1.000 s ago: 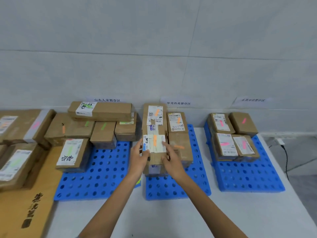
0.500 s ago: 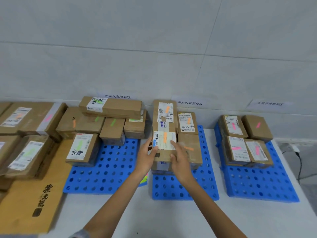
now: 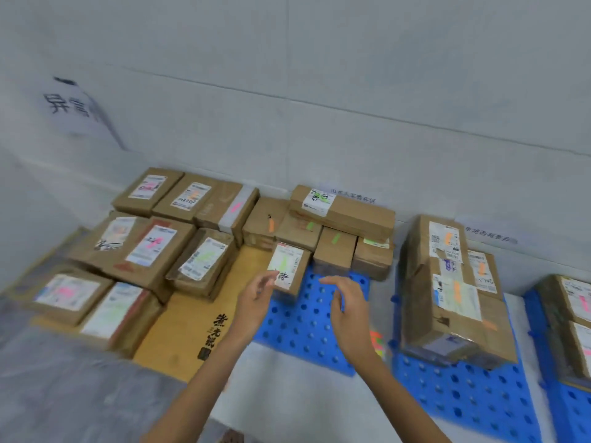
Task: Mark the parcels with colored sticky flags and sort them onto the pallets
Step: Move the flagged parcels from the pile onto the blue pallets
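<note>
Grey tiled wall at the far side, with a blurred white paper sign (image 3: 80, 107) bearing black characters at far left. White tabletop (image 3: 287, 410) below.

Three blue perforated plastic pallets in a row: left pallet (image 3: 297, 330), middle pallet (image 3: 463, 398), right pallet (image 3: 572, 410) cut by the frame edge.

Flat orange-brown cardboard box with black characters (image 3: 188, 321) lying just left of the left pallet.

Cluster of brown cardboard parcels with white labels and pink, green or orange flags (image 3: 153, 247) at far left, off the pallets, partly on the flat box.

Tall stack of taped brown parcels with orange flags (image 3: 447, 298) on the middle pallet.

Long brown parcel with white label (image 3: 345, 212) on top of the green-flagged group at the far edge of the left pallet.

Small brown parcel with handwritten white label and green flag (image 3: 289, 266) at the far left corner of the left pallet.

Left hand (image 3: 256, 302) empty, fingers loosely spread, tips at the near edge of the small parcel; contact impossible to tell through blur.

Right hand (image 3: 348, 311) empty, fingers relaxed and slightly bent, above the left pallet.

Pad of neon sticky flags (image 3: 377, 342) between left and middle pallets, partly hidden by the right wrist.
</note>
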The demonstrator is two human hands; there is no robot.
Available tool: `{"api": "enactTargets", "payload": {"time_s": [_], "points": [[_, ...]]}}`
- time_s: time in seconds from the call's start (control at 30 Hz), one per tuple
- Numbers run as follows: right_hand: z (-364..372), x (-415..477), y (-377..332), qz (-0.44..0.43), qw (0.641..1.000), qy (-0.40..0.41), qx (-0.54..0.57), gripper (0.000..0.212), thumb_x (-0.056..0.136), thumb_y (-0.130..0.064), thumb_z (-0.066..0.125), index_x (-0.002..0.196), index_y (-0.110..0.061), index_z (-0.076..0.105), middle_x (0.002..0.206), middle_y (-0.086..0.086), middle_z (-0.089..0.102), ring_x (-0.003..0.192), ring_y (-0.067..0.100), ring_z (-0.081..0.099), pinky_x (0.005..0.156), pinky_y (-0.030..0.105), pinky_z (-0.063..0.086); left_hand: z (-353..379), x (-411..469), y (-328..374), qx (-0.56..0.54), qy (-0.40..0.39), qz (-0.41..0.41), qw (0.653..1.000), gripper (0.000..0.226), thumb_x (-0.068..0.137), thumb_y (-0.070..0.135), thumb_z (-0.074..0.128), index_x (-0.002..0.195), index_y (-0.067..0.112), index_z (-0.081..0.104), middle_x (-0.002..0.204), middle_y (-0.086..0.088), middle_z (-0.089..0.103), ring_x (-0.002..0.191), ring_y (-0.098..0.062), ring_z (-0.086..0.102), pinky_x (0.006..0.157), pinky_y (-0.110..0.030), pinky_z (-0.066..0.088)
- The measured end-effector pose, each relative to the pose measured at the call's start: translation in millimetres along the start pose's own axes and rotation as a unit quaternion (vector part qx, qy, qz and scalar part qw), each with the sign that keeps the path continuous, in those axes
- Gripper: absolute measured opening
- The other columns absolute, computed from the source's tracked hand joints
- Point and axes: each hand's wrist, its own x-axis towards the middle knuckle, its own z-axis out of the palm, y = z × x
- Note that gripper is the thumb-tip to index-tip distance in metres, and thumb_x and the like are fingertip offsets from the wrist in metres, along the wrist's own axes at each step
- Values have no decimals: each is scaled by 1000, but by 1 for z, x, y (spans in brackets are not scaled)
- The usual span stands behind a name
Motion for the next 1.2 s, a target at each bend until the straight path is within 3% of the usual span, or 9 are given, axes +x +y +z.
{"api": "enactTargets", "payload": {"time_s": [0.13, 0.3, 0.5, 0.67, 0.77, 0.9, 0.97, 1.1, 1.2], "points": [[113, -9, -48, 13, 987, -157, 37, 32, 94, 3, 41, 103, -17, 65, 107, -9, 58, 103, 0, 47, 88, 5, 33, -128, -10, -49, 47, 81, -39, 995, 21, 99, 20, 46, 113, 17, 61, 111, 6, 61, 103, -6, 55, 77, -7, 40], [240, -25, -100, 78, 950, -294, 67, 32, 93, 3, 41, 105, -14, 65, 111, 0, 63, 107, 10, 56, 85, 8, 38, -258, -25, -115, 154, 180, -108, 965, 19, 94, 8, 50, 108, 13, 61, 115, -6, 61, 106, -18, 54, 88, -29, 40], [346, -28, -131, 236, 881, -405, 66, 40, 97, -8, 38, 134, -19, 46, 138, 4, 45, 113, 15, 48, 89, 25, 40, -336, -35, -177, 223, 125, -190, 948, 37, 88, -1, 54, 125, 1, 52, 125, -21, 47, 93, -24, 51, 84, -31, 41], [379, -29, -142, 338, 848, -395, 104, 51, 98, -17, 44, 145, -25, 27, 148, 2, 34, 134, 20, 34, 104, 35, 36, -344, -35, -194, 212, 120, -189, 951, 40, 85, 5, 58, 124, 6, 51, 121, -11, 53, 109, -29, 52, 88, -34, 43], [386, -36, -139, 358, 843, -375, 141, 43, 97, -11, 44, 134, -32, 38, 134, -3, 50, 119, 18, 50, 87, 30, 50, -336, -42, -203, 162, 107, -208, 959, 31, 88, 12, 59, 117, 9, 49, 104, -7, 60, 96, -27, 59, 74, -33, 46], [382, -41, -127, 344, 865, -345, 125, 53, 92, -6, 44, 139, -30, 40, 125, 3, 59, 109, 20, 60, 88, 40, 54, -328, -40, -213, 166, 71, -219, 959, 37, 84, 36, 61, 105, 5, 59, 81, -5, 52, 74, -25, 54, 65, -36, 46], [371, -42, -129, 348, 873, -314, 134, 52, 92, -1, 44, 137, -28, 42, 115, 2, 61, 104, 21, 61, 86, 41, 55, -324, -38, -212, 154, 85, -213, 961, 36, 81, 38, 62, 101, 8, 62, 86, -5, 56, 75, -18, 53, 74, -40, 51], [334, -40, -132, 283, 900, -262, 202, 46, 94, -1, 46, 123, -36, 48, 105, 4, 60, 101, 17, 60, 78, 37, 58, -315, -38, -161, 48, 114, -178, 976, 27, 88, 16, 63, 111, 11, 49, 111, 3, 59, 97, -8, 57, 68, -15, 47], [300, -32, -132, 213, 938, -204, 183, 43, 95, -9, 48, 126, -38, 48, 109, 3, 59, 104, 17, 57, 76, 30, 57, -303, -31, -124, 40, 108, -98, 988, 37, 89, 21, 63, 121, 17, 46, 117, 10, 56, 105, -5, 55, 75, -13, 46]]}}
